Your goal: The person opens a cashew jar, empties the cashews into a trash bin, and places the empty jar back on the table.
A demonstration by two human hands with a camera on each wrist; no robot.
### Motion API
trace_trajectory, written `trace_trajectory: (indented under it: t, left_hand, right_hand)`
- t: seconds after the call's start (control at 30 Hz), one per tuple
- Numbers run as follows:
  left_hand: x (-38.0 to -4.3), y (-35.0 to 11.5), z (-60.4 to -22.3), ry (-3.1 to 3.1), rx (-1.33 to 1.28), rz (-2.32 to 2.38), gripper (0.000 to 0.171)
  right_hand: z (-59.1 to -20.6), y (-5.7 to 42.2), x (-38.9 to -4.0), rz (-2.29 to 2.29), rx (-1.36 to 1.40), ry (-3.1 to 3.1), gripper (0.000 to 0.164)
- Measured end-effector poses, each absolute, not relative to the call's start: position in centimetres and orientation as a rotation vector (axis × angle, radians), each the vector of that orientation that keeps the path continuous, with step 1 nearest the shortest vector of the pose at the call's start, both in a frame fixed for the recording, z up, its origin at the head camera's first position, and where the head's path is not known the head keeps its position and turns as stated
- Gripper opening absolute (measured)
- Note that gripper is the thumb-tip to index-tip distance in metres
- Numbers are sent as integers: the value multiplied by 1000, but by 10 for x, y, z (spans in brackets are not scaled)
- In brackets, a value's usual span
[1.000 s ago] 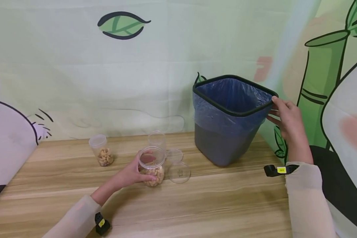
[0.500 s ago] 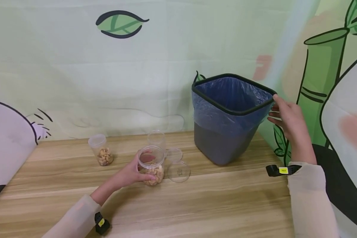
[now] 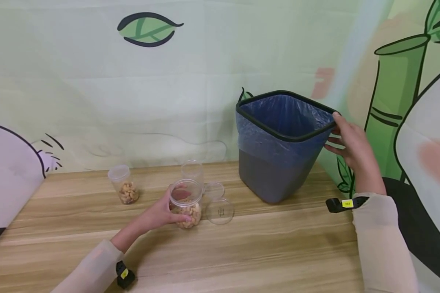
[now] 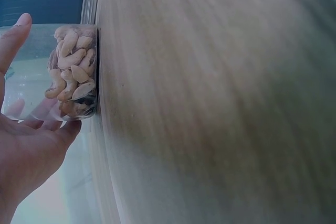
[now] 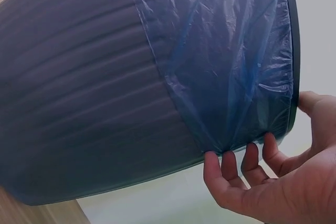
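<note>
The left hand (image 3: 159,213) is clamped round a clear, cylindrical plastic jar (image 3: 195,200), its thumb across the near side. The jar stands upright and uncovered on the light-brown wood-grain table (image 3: 242,252). Pale, curved cashews (image 4: 73,69), smooth and matte, fill its lower part.

The right hand (image 3: 357,150) grips the right corner of a dark grey, tapered bin (image 3: 269,179) at the table's back right; its thumb is on the smooth black rim, its spaced fingers bent against the side below. A thin, wrinkled blue plastic bag (image 3: 271,148) lines the bin and folds over its outer wall. The wrist view shows shallow ribbing on the grey wall.

Two clear, flat, round lids (image 3: 220,217) lie just right of the jar, the nearer bearing fine print. A clear, round-rimmed container (image 3: 192,166) stands behind it. Well left is a slimmer clear container (image 3: 118,185), whitish-topped, partly filled with cashews.
</note>
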State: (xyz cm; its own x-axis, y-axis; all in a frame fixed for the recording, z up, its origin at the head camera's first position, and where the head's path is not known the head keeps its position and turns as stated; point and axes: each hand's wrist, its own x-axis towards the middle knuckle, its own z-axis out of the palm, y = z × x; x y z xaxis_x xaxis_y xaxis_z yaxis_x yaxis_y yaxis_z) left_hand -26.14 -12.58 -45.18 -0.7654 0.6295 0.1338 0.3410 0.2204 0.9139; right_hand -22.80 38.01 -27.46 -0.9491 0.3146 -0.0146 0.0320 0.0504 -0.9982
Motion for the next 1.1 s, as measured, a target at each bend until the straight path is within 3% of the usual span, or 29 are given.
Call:
trace_trajectory:
  t: [0.57,1.1]
  left_hand:
    - [-258,-101,-426,2331,1055,1501,96]
    - [-264,-72,-312,2526,1089,1432,95]
  right_hand:
    - [-279,369,-230,1988,-428,-2013,40]
    - [-282,364,-232,1945,-455,-1975,39]
